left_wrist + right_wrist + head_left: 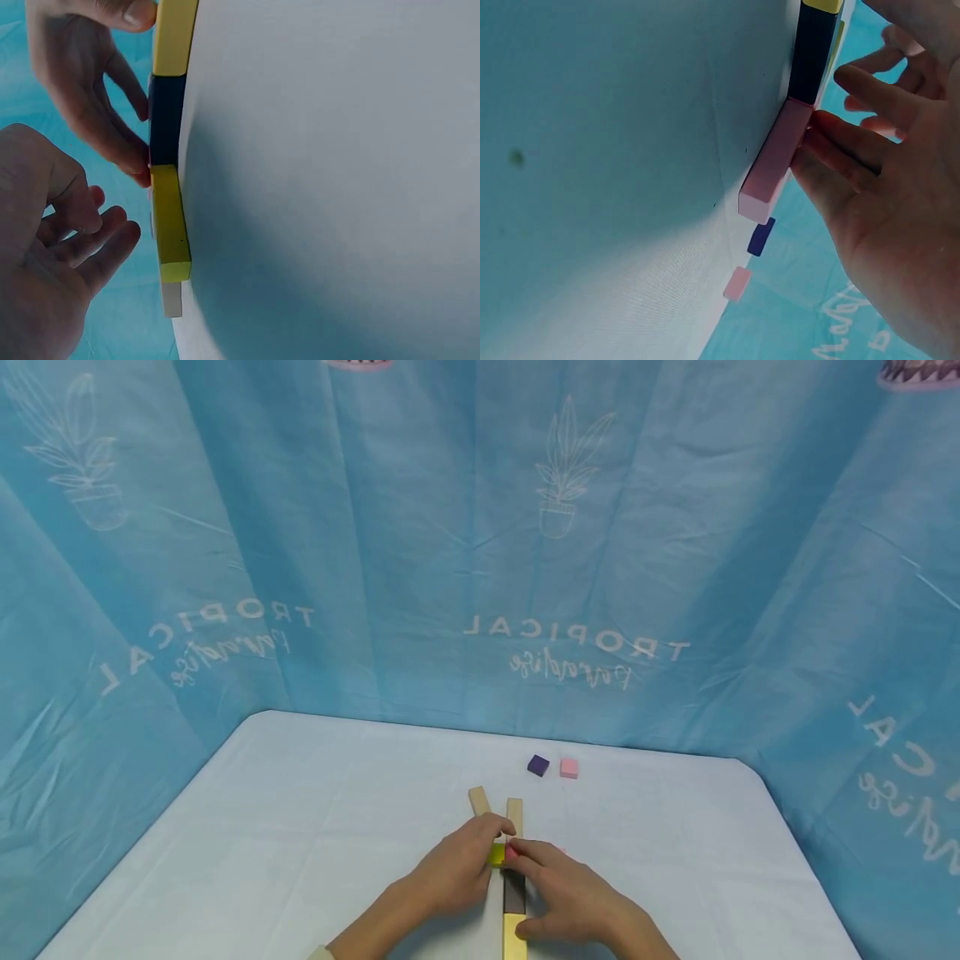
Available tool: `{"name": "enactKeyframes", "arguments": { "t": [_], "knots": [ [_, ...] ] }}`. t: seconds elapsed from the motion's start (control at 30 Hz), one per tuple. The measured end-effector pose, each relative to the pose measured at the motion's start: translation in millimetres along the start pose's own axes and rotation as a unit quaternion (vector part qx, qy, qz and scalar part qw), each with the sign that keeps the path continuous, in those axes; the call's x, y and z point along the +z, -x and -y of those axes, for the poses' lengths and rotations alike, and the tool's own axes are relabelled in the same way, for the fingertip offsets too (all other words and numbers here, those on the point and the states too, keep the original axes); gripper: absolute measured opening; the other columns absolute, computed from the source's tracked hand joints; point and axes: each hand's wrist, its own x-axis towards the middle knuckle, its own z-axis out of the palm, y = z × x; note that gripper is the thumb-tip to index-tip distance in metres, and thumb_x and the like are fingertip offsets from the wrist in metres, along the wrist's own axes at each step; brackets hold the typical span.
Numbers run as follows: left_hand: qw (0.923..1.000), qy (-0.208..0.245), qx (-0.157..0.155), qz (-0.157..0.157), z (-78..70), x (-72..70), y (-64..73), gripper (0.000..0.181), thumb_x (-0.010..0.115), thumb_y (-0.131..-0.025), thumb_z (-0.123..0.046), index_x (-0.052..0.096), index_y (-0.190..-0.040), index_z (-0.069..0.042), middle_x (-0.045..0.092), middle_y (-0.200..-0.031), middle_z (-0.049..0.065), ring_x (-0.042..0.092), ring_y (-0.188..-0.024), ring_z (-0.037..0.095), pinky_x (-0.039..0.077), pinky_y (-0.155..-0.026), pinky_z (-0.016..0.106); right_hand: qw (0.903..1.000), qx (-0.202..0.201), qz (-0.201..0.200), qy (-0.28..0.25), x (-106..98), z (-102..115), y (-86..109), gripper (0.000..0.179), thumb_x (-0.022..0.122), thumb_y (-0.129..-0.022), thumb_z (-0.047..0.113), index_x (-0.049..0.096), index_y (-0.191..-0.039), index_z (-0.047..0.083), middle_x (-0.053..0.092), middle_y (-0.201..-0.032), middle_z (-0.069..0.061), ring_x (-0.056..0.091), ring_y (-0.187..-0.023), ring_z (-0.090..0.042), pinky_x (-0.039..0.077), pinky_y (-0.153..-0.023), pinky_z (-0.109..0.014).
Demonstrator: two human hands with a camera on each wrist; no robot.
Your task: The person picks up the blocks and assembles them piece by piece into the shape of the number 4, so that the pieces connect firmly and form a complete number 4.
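Observation:
A yellow block (514,937) and a black block (514,893) lie end to end in front of me. At the black block's far end, a yellow-green block (497,857) points left and a pink block (775,163) points right, mostly covered by my right hand in the head view. My right hand (573,893) touches the pink block with its fingertips, its thumb at the yellow block's side. Over the yellow-green block, my left hand (459,864) has loosely bent fingers, which appear apart from the blocks in the left wrist view.
Beyond the hands lie two plain wooden sticks, one straight ahead (514,811) and one slanted stick (477,800). Farther back on the white-covered table (360,777) sit a dark purple cube (538,766) and a light pink cube (569,768). A blue printed curtain (420,568) surrounds the table.

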Motion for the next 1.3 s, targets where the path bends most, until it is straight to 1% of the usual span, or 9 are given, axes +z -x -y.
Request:
{"name": "enactKeyframes", "arguments": {
  "t": [0.1,0.3,0.43,0.53,0.67,0.83,1.07,1.23,1.3],
  "knots": [
    [0.9999,-0.001,-0.005,-0.011,1.1,-1.4,-2.9,0.043,0.054,-0.089,0.0,0.047,-0.126,-0.02,0.051,-0.124,-0.008,0.051,-0.113,0.009,0.042,-0.098,0.033,0.9999,0.002,0.008,0.009,-0.6,1.3,0.4,0.075,0.075,-0.076,0.05,0.047,-0.143,0.027,0.034,-0.15,0.002,0.036,-0.132,-0.018,0.04,-0.101,-0.043],
    [0.9996,0.0,-0.001,-0.029,4.0,-2.3,-5.1,0.046,0.055,-0.086,0.001,0.051,-0.128,-0.017,0.052,-0.126,-0.007,0.051,-0.116,0.01,0.043,-0.098,0.034,0.9996,-0.006,0.012,0.023,-2.5,3.3,2.6,0.072,0.072,-0.079,0.05,0.047,-0.142,0.028,0.034,-0.15,-0.001,0.036,-0.131,-0.018,0.04,-0.101,-0.042],
    [0.9992,0.008,-0.022,-0.031,5.2,-3.0,-6.8,0.045,0.057,-0.087,-0.002,0.051,-0.128,-0.02,0.052,-0.126,-0.009,0.052,-0.114,0.008,0.044,-0.096,0.033,0.9996,-0.006,0.014,0.023,-2.9,3.8,2.6,0.072,0.071,-0.079,0.05,0.047,-0.143,0.027,0.033,-0.15,-0.002,0.037,-0.131,-0.019,0.04,-0.101,-0.042],
    [0.9987,0.008,-0.033,-0.038,7.4,-5.6,-9.5,0.045,0.058,-0.088,-0.003,0.051,-0.129,-0.021,0.053,-0.126,-0.01,0.053,-0.114,0.008,0.044,-0.097,0.033,0.9996,0.004,0.019,0.019,-3.0,4.6,2.1,0.072,0.071,-0.078,0.051,0.047,-0.142,0.028,0.033,-0.151,-0.001,0.037,-0.131,-0.019,0.04,-0.101,-0.043],
    [0.9976,0.003,-0.039,-0.057,14.9,-10.5,-12.9,0.043,0.057,-0.088,-0.003,0.053,-0.127,-0.019,0.054,-0.128,-0.007,0.05,-0.12,0.012,0.041,-0.1,0.036,0.9993,0.018,0.027,0.018,-2.7,5.9,1.2,0.072,0.072,-0.077,0.051,0.048,-0.142,0.03,0.033,-0.15,0.0,0.037,-0.131,-0.018,0.04,-0.1,-0.043],
    [0.9956,-0.009,-0.05,-0.079,25.9,-16.0,-15.5,0.038,0.056,-0.089,-0.003,0.055,-0.125,-0.016,0.054,-0.127,-0.003,0.052,-0.115,0.013,0.042,-0.099,0.035,0.9987,0.034,0.032,0.022,-1.5,5.9,-1.1,0.073,0.073,-0.076,0.052,0.048,-0.141,0.033,0.033,-0.151,0.002,0.039,-0.128,-0.017,0.041,-0.099,-0.044],
    [0.9933,-0.034,-0.077,-0.078,35.3,-17.7,-20.1,0.034,0.059,-0.09,-0.008,0.058,-0.122,-0.017,0.055,-0.126,-0.003,0.051,-0.116,0.014,0.043,-0.098,0.036,0.9978,0.051,0.037,0.021,-1.0,7.4,-1.4,0.073,0.074,-0.075,0.051,0.047,-0.141,0.035,0.032,-0.151,0.004,0.039,-0.127,-0.017,0.041,-0.099,-0.044],
    [0.9934,-0.038,-0.086,-0.067,35.8,-18.1,-28.7,0.031,0.061,-0.091,-0.017,0.059,-0.122,-0.019,0.054,-0.128,-0.004,0.05,-0.116,0.014,0.042,-0.099,0.035,0.9976,0.053,0.038,0.022,-0.2,6.6,-2.3,0.074,0.074,-0.074,0.052,0.047,-0.141,0.036,0.032,-0.151,0.005,0.039,-0.127,-0.017,0.042,-0.099,-0.045],
    [0.9939,-0.039,-0.083,-0.062,35.2,-18.6,-33.5,0.03,0.061,-0.091,-0.018,0.059,-0.121,-0.019,0.054,-0.127,-0.003,0.05,-0.115,0.015,0.042,-0.099,0.036,0.9976,0.054,0.039,0.019,0.2,6.2,-2.6,0.074,0.074,-0.074,0.053,0.047,-0.141,0.036,0.032,-0.151,0.005,0.039,-0.126,-0.017,0.042,-0.098,-0.045]
  ]
}}
